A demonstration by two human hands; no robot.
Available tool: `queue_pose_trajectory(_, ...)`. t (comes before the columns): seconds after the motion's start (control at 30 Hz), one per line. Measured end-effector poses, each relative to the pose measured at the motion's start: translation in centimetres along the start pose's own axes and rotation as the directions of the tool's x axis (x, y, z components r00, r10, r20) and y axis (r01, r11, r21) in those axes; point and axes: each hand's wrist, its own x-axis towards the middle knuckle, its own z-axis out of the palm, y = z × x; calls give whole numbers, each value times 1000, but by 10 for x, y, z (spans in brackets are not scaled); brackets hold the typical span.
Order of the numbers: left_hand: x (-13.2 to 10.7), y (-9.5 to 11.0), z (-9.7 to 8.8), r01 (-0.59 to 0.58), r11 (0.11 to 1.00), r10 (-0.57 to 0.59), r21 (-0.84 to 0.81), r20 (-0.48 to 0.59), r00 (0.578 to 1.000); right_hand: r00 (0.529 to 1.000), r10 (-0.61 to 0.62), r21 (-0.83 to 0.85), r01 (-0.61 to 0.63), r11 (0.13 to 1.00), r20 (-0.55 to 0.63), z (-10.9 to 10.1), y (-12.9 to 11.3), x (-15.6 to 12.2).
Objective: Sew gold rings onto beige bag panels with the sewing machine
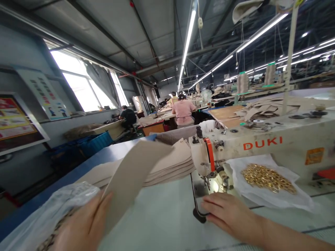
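Note:
My left hand [83,223] is closed on a long beige fabric strip [133,170], holding it up off the table so it slants to the upper right. Flat and open, my right hand [227,212] rests on the pale table beside the metal needle plate [202,190] of a cream sewing machine [264,143] lettered DUKI. A stack of beige cut pieces [172,164] lies left of the machine head, behind the strip.
A heap of gold metal rings [268,178] sits on white paper under the machine arm. A clear plastic bag [52,212] lies at the near left. Thread cones [243,82] stand behind. Other people sit at benches further back, one in a pink top [183,111].

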Motion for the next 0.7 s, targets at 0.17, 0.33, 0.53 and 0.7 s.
queue_pose_trajectory(0.17,121,58,30,-177,978,151,113,208,966,999,19,-55,-17,998,37,-1,1,-1)
queue_pose_trajectory(0.33,128,79,134,-96,991,48,98,406,913,999,1,-97,2,995,34,7,11,-6)
queue_pose_trajectory(0.53,95,75,186,-37,994,-19,102,500,866,1000,11,-91,-9,996,22,12,14,-8)
queue_pose_trajectory(0.7,111,27,167,-12,988,-65,157,473,879,997,27,-31,-25,999,75,7,12,-5)
